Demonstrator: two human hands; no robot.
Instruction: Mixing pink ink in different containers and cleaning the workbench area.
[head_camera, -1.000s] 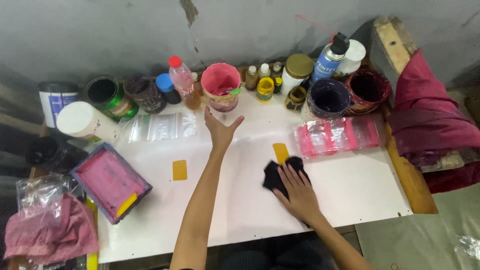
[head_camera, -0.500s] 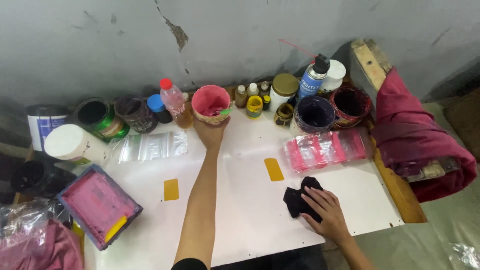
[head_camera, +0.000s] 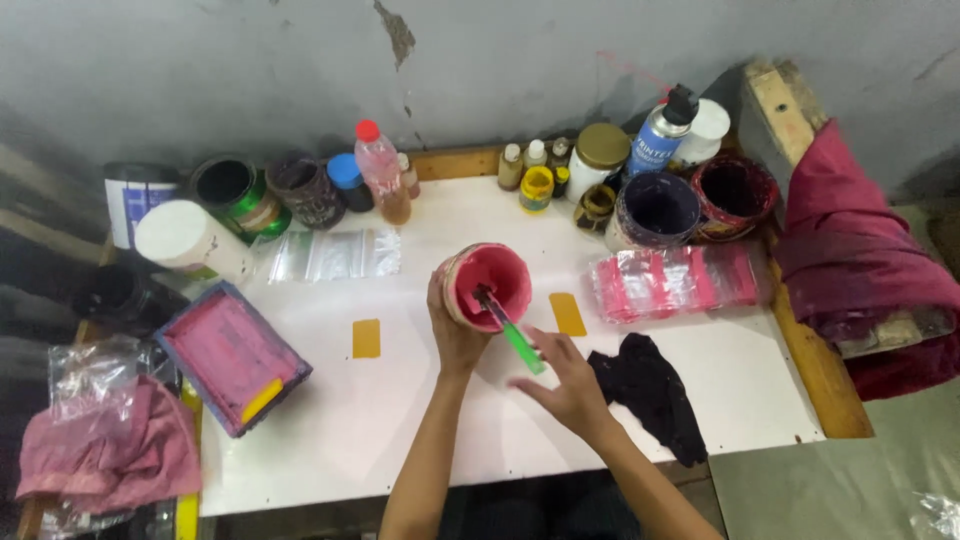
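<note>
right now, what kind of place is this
Probably a small screen-printing or paint workbench. The left hand holds a pink ink tub with a green-handled stirrer in it, the right hand at the handle. Stained ink pots line the wall, and a pink-stained printing frame lies on the white table.

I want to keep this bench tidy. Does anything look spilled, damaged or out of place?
No fresh spill shows on the white table. The pink paint tub in the left hand is smeared inside and out, a black rag lies crumpled by the right hand, and wall paint is chipped.

Black rag (head_camera: 648, 392), pink screen frame (head_camera: 231, 355)
</note>
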